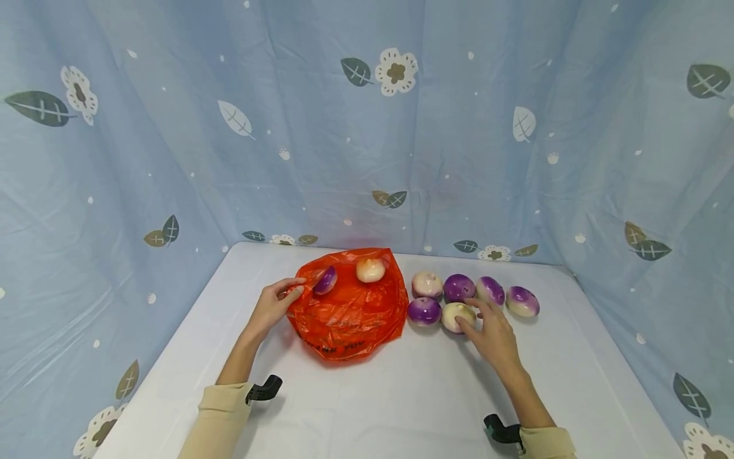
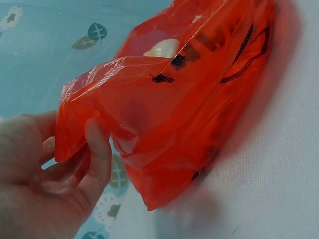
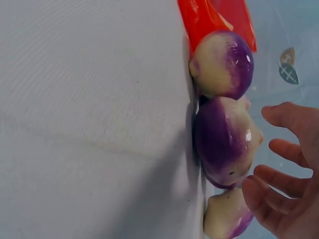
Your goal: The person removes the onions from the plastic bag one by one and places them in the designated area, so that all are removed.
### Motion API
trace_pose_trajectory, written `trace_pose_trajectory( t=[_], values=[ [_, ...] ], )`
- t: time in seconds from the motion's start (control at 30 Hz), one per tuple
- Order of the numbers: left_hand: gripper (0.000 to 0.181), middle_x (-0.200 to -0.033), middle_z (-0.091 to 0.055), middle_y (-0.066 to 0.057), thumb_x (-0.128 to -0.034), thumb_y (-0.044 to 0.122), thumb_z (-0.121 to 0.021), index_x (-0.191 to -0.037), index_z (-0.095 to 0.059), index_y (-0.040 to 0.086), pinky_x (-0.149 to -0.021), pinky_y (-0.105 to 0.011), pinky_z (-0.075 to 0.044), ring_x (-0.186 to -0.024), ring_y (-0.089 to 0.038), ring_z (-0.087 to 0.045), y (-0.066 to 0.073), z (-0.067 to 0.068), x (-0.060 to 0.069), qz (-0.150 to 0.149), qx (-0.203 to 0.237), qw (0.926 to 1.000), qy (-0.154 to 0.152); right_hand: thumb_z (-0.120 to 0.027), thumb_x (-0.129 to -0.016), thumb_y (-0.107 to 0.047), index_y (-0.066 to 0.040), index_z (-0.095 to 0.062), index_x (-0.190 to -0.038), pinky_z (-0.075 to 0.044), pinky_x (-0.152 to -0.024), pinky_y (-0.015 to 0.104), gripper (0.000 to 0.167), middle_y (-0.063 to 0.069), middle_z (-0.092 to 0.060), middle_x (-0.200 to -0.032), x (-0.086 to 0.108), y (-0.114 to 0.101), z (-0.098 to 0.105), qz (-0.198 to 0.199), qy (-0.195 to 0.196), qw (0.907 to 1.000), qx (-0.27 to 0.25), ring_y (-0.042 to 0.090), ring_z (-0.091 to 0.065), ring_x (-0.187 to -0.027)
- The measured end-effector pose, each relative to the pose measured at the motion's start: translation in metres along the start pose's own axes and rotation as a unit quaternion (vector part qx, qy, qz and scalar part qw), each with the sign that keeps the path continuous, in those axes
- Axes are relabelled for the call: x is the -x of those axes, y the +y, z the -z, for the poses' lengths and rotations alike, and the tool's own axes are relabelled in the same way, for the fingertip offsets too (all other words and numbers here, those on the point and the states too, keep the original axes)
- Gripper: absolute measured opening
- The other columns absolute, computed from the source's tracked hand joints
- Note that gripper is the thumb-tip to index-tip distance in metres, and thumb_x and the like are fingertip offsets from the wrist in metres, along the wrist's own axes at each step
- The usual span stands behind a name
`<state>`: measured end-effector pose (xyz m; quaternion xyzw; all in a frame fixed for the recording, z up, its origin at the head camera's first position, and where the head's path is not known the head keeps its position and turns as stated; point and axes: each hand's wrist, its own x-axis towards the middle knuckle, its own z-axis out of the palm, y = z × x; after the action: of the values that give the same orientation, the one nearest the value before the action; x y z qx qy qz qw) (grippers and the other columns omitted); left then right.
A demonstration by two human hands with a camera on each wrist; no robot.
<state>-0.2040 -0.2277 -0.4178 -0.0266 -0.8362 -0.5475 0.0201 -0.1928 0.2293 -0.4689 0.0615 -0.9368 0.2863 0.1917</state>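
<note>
Head cam: high up, faces fwd & down, widest view; curtain [image 1: 321, 127] fills top, table [image 1: 367, 408] lower centre, L hand [image 1: 272, 309] centre-left, R hand [image 1: 494, 335] centre-right. L wrist cam: close-up, tilted, red bag [image 1: 344, 315] centre to upper right. R wrist cam: close, low, approx sideways, turnips [image 3: 224, 142] right of centre. Bag's in all 3 views; head & R wrist share turnips.

Dressed in Beige, Trimmed in Black

The person wore plain beige sleeves: the left sleeve [image 1: 220, 417] toward seven o'clock in the head view, the right sleeve [image 1: 547, 442] toward five. At their ends, bent black fittings (rather like pipe elbows) jutted out, the left fitting [image 1: 266, 389] toward two o'clock, the right fitting [image 1: 502, 431] toward ten. Left hand [image 1: 274, 307] and right hand [image 1: 494, 331] were bare.
</note>
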Motion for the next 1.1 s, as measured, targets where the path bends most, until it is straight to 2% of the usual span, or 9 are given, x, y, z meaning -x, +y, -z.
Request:
trace_pose_trajectory(
  t=[0.23, 0.47, 0.6, 0.77, 0.83, 0.93, 1.03, 1.1],
  values=[
    [0.035, -0.139, -0.054, -0.023, -0.099, 0.018, -0.058, -0.13, -0.061, 0.001, -0.079, -0.01, -0.049, -0.114, -0.034, -0.058, -0.004, -0.001, -0.003, 0.0, -0.002, 1.0, 0.004, -0.077, -0.084, -0.031, -0.01, -0.062, -0.125, -0.052, -0.074, 0.055, 0.048, 0.019, -0.06, -0.12, -0.004, -0.012, 0.0, 0.003, 0.006, 1.0, 0.004, 0.034, -0.062, -0.1],
    [0.037, -0.139, -0.056, -0.019, -0.0979, 0.027, -0.061, -0.129, -0.063, 0.006, -0.08, -0.009, -0.048, -0.119, -0.032, -0.056, -0.035, 0.0, -0.02, -0.011, 0.004, 0.9997, 0.019, -0.079, -0.081, -0.029, -0.013, -0.063, -0.123, -0.05, -0.085, 0.061, 0.048, 0.019, -0.061, -0.121, -0.013, -0.026, -0.004, 0.03, 0.017, 0.9994, -0.002, 0.039, -0.058, -0.112],
    [0.039, -0.139, -0.056, -0.017, -0.0966, 0.032, -0.062, -0.128, -0.064, 0.009, -0.08, -0.01, -0.049, -0.117, -0.029, -0.056, -0.042, 0.002, -0.021, -0.01, 0.006, 0.9997, 0.021, -0.079, -0.082, -0.029, -0.011, -0.064, -0.122, -0.05, -0.089, 0.06, 0.046, 0.019, -0.062, -0.122, -0.017, -0.035, -0.009, 0.045, 0.015, 0.9988, -0.008, 0.04, -0.057, -0.116],
    [0.038, -0.138, -0.056, -0.016, -0.0964, 0.032, -0.062, -0.127, -0.064, 0.01, -0.079, -0.013, -0.052, -0.108, -0.023, -0.058, -0.045, 0.002, -0.019, 0.003, 0.016, 0.9998, 0.015, -0.078, -0.083, -0.032, -0.011, -0.064, -0.123, -0.052, -0.089, 0.058, 0.046, 0.018, -0.063, -0.121, -0.017, -0.046, -0.015, 0.048, 0.003, 0.9989, -0.002, 0.038, -0.061, -0.11],
    [0.038, -0.138, -0.056, -0.016, -0.0968, 0.032, -0.062, -0.127, -0.064, 0.01, -0.079, -0.014, -0.052, -0.108, -0.022, -0.058, -0.045, 0.002, -0.019, -0.001, 0.013, 0.9998, 0.015, -0.078, -0.083, -0.031, -0.011, -0.064, -0.123, -0.053, -0.087, 0.057, 0.046, 0.018, -0.063, -0.12, -0.019, -0.053, -0.017, 0.049, 0.001, 0.9988, -0.003, 0.037, -0.062, -0.106],
    [0.037, -0.138, -0.057, -0.016, -0.0966, 0.031, -0.062, -0.127, -0.064, 0.01, -0.08, -0.013, -0.052, -0.111, -0.024, -0.057, -0.044, 0.002, -0.02, -0.006, 0.012, 0.9997, 0.019, -0.078, -0.083, -0.032, -0.013, -0.063, -0.124, -0.054, -0.084, 0.056, 0.048, 0.018, -0.063, -0.119, -0.022, -0.062, -0.02, 0.053, -0.005, 0.9986, -0.003, 0.035, -0.065, -0.098],
    [0.039, -0.139, -0.055, -0.018, -0.097, 0.031, -0.062, -0.129, -0.063, 0.009, -0.081, -0.01, -0.05, -0.117, -0.029, -0.056, -0.042, 0.001, -0.021, -0.016, 0.01, 0.9997, 0.016, -0.078, -0.083, -0.033, -0.013, -0.063, -0.125, -0.054, -0.085, 0.056, 0.048, 0.018, -0.063, -0.12, -0.026, -0.072, -0.023, 0.062, -0.015, 0.9979, -0.01, 0.035, -0.066, -0.1],
    [0.038, -0.139, -0.055, -0.02, -0.0975, 0.027, -0.061, -0.129, -0.062, 0.006, -0.08, -0.009, -0.05, -0.119, -0.032, -0.055, -0.032, 0.002, -0.019, -0.013, 0.013, 0.9998, 0.013, -0.078, -0.083, -0.033, -0.014, -0.064, -0.124, -0.055, -0.086, 0.053, 0.047, 0.016, -0.063, -0.12, -0.027, -0.078, -0.026, 0.067, -0.025, 0.9972, -0.025, 0.035, -0.067, -0.102]
  ],
)
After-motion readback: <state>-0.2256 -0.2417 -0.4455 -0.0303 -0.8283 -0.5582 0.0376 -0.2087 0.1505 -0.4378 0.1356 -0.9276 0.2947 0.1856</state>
